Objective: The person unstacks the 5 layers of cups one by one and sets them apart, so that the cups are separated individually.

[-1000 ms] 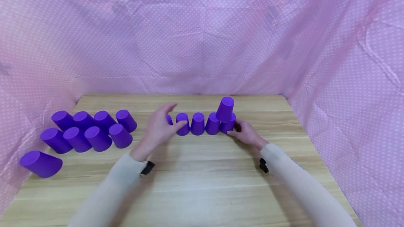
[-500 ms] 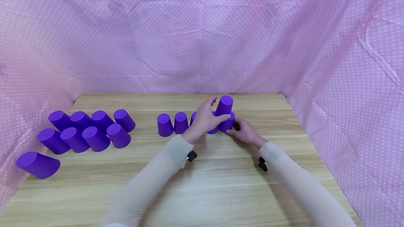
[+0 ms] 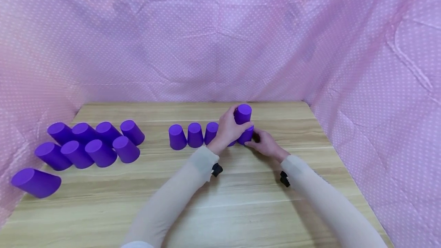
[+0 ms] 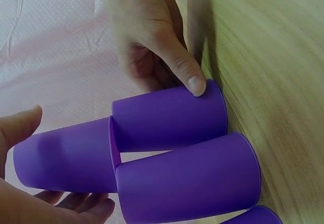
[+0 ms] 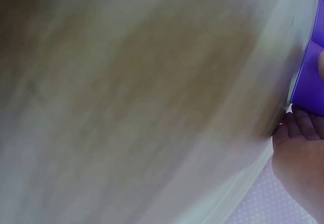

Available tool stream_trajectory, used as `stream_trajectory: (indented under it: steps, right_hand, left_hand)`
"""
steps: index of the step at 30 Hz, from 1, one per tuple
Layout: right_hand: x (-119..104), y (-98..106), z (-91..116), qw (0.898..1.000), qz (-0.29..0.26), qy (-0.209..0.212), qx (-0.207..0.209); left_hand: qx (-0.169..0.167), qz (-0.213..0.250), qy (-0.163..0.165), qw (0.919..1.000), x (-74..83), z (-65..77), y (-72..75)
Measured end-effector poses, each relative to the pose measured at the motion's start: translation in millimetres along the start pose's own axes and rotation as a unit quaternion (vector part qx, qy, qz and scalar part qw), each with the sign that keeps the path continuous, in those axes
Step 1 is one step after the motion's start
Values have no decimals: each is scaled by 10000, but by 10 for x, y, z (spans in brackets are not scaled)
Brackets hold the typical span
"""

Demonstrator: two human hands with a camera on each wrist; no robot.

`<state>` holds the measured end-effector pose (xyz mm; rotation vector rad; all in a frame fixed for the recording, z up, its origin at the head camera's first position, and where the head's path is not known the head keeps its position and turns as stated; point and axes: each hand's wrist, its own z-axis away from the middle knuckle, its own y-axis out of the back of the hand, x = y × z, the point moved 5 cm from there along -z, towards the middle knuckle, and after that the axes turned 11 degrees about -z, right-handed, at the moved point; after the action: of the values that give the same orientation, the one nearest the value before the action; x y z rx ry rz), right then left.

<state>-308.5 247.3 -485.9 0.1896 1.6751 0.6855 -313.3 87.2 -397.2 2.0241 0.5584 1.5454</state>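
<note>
An upside-down purple cup (image 3: 243, 112) sits across the tops of two neighbouring cups at the right end of a row. My left hand (image 3: 228, 130) holds this upper cup. In the left wrist view its thumb lies on one side and its fingers (image 4: 98, 210) curl at the other. My right hand (image 3: 267, 144) grips the row's right-end cup (image 3: 245, 136) low down, thumb near its rim. Beside it, the adjoining cup (image 4: 190, 181) shows fully in the left wrist view, while my left hand mostly hides it in the head view.
Left of my hands the row continues with upside-down purple cups (image 3: 195, 135). More purple cups (image 3: 100, 153) stand in two rows on the table's left, with a single cup (image 3: 36, 183) nearer the front. A pink dotted cloth (image 3: 193, 49) surrounds the wooden table (image 3: 241, 209).
My left hand has moved right, from over the row's left end to the upper cup, and taken hold of it. The right hand stays at the end cup. The view shifts slightly.
</note>
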Motion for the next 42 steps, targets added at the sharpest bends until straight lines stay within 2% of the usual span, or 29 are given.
stream_trajectory:
  steps: [5,10,15,18,26,31,39,42]
  right_hand:
    - [-9,-15,-16,10000,24,50,-11]
    - [-19,-13,-5,10000,-33,-31,-8]
    - [-40,-5,10,9999,35,-117,5]
    - [-43,-2,11,9998,57,-179,-4]
    - [-48,-8,32,9998,94,-194,4]
    - [-39,-8,40,9997,48,-219,-7]
    - [-14,-14,35,9996,9,-269,-6]
    - [-17,-19,32,9997,-30,-256,-20]
  left_hand:
    - [33,26,-130,9999,-9,12,31]
    - [69,217,-271,9994,-6,90,120]
    - [164,444,-372,9982,-27,242,310]
    - [257,613,-307,9973,-73,344,457]
    - [498,684,-212,9962,-338,565,788]
    - [725,543,-147,9958,-523,686,999]
    - [925,395,331,9944,-832,866,1433]
    - [1000,191,395,9940,-932,948,1636]
